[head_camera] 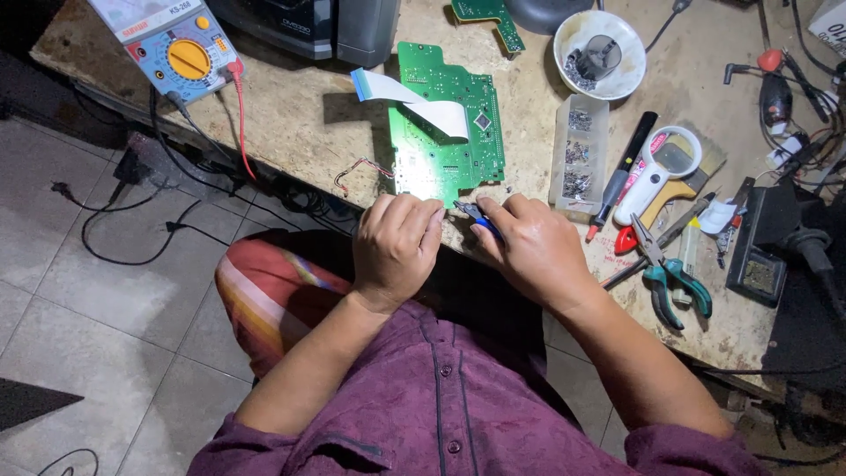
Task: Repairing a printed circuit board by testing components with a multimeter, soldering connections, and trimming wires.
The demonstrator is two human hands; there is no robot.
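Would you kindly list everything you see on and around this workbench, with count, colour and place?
circuit board: one, green, bench centre, above the hands
ribbon cable: one, white, lying across the board
second board: one, green, top edge, partly cut off
multimeter: one, blue and orange, top left
bowl: one, white, top right of the board
parts box: one, clear, right of the board
magnifier: one, white, right of the box
pliers: one, teal handles, right side
black marker: one, beside the box
left hand: closed, at the board's lower edge
right hand: holding a small blue-handled tool
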